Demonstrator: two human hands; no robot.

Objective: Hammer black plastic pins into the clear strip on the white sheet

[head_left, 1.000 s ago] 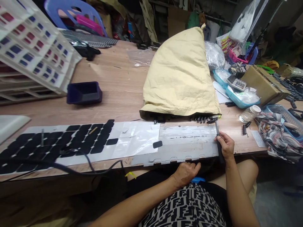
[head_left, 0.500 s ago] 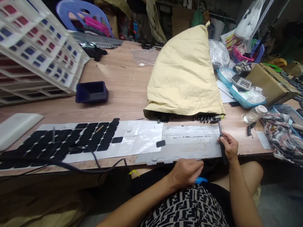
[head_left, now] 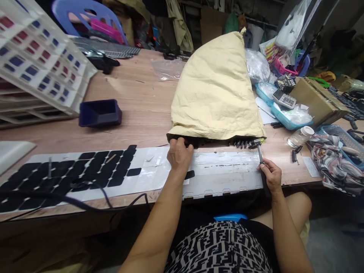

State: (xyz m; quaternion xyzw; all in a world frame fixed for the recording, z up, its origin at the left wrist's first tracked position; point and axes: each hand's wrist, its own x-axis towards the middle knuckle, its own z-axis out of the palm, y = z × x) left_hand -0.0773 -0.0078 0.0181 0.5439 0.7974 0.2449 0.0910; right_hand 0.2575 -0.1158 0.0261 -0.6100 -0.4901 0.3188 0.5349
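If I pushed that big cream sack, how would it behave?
The cream sack would probably crumple, given its creased surface. It seems unlikely to topple, lying spread out. Dark pieces at its near edge might scatter.

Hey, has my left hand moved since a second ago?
Yes. Against the table, the left hand has gone forward and leftward, from the near edge to the near-left corner of the yellow sack.

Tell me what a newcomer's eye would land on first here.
Probably the big pale-yellow sack mid-table, with the left hand at its dark near edge. Next come the rows of black pieces on the white sheet to the left, then the hammer in the right hand.
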